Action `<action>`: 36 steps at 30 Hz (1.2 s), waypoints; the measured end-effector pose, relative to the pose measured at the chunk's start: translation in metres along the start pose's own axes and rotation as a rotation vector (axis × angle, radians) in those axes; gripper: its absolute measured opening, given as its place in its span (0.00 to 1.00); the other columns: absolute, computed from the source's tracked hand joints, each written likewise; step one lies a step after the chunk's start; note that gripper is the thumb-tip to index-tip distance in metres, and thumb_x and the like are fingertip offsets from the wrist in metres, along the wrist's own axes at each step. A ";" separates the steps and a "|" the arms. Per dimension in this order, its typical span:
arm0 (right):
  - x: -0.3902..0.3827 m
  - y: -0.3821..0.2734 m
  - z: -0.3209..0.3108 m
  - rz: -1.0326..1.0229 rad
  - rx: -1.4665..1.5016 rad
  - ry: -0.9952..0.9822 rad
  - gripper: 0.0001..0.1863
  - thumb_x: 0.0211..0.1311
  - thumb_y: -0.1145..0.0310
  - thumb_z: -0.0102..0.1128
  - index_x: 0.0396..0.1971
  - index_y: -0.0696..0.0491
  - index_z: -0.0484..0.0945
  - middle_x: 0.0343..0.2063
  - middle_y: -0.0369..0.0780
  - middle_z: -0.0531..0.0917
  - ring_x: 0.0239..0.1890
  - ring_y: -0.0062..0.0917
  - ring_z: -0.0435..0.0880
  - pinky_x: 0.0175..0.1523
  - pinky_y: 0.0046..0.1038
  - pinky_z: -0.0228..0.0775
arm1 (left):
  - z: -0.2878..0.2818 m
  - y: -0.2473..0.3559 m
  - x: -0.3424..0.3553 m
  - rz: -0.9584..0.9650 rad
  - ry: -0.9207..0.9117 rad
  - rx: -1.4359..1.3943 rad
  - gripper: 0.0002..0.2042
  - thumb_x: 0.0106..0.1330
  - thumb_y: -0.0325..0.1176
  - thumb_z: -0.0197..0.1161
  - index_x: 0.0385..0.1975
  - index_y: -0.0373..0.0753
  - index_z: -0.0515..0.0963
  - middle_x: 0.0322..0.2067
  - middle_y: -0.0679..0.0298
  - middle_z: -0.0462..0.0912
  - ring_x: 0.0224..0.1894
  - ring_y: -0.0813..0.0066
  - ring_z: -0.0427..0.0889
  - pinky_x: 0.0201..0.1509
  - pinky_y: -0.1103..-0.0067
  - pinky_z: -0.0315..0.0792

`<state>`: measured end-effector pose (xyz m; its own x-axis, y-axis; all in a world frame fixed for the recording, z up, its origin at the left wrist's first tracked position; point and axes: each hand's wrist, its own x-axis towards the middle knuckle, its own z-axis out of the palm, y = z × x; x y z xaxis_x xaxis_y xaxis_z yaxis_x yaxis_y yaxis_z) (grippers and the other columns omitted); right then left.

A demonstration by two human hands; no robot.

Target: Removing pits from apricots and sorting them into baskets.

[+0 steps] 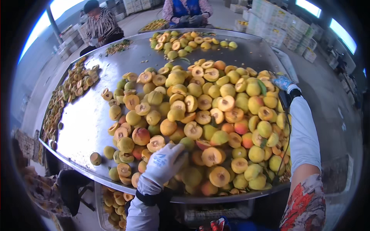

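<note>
Gloves cover both hands. The left hand (166, 161), in a white glove, lies at the near edge of the fruit pile (200, 123), fingers bent down onto the fruit about a yellow-green piece (187, 143) just past the fingertips; whether it grips anything I cannot tell. A black wristband and white sleeve run back from it to the lower edge.

The right hand (282, 82), in a blue patterned glove, is stretched far out to the right side of the pile, resting at a green-yellow fruit (254, 88) near the table's right rim. Its fingers are mostly hidden, so its grip cannot be told. A white sleeve, a dark wrist device and a thin cable follow the forearm back.

The pile is of halved and whole yellow, green and reddish stone fruit, many halves lying cut face up with the stone hollow showing. It fills the near and right part of a large steel table (88, 119). Under the near edge a crate of fruit (115, 208) stands on the floor.

Along the left rim lies a row of brownish halves (73, 88). Across the table sits a smaller heap (185, 42). Beyond it a person in a striped top (101, 25) sits at the far left corner, and another in blue (187, 11) at the far edge. Stacked white boxes (277, 27) stand at the far right.
</note>
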<state>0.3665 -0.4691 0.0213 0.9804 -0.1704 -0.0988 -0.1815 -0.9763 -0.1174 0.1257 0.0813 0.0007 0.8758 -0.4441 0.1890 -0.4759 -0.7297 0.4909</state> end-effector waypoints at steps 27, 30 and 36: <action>-0.192 -0.260 0.001 -0.726 0.288 -0.445 0.18 0.57 0.57 0.62 0.45 0.49 0.79 0.38 0.42 0.83 0.39 0.33 0.84 0.45 0.30 0.75 | -0.003 0.002 -0.001 -0.051 -0.095 0.004 0.16 0.64 0.41 0.59 0.49 0.42 0.73 0.32 0.56 0.77 0.34 0.54 0.79 0.34 0.65 0.73; -0.193 -0.285 -0.006 -0.971 0.218 -0.542 0.21 0.57 0.55 0.62 0.48 0.49 0.79 0.34 0.44 0.84 0.36 0.35 0.84 0.44 0.31 0.75 | -0.010 0.002 -0.008 -0.081 -0.154 -0.025 0.15 0.65 0.42 0.58 0.47 0.43 0.73 0.35 0.56 0.78 0.37 0.54 0.80 0.35 0.64 0.75; -0.089 -0.321 -0.013 -0.831 0.191 -0.182 0.29 0.55 0.53 0.61 0.53 0.56 0.74 0.37 0.51 0.82 0.40 0.40 0.82 0.46 0.36 0.73 | -0.005 0.000 -0.006 -0.052 -0.170 -0.077 0.15 0.66 0.43 0.57 0.47 0.41 0.73 0.35 0.57 0.78 0.36 0.55 0.80 0.35 0.64 0.76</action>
<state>0.3381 -0.1418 0.0809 0.7763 0.6272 -0.0625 0.5615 -0.7331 -0.3838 0.1211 0.0863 0.0034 0.8698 -0.4930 0.0189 -0.4173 -0.7146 0.5614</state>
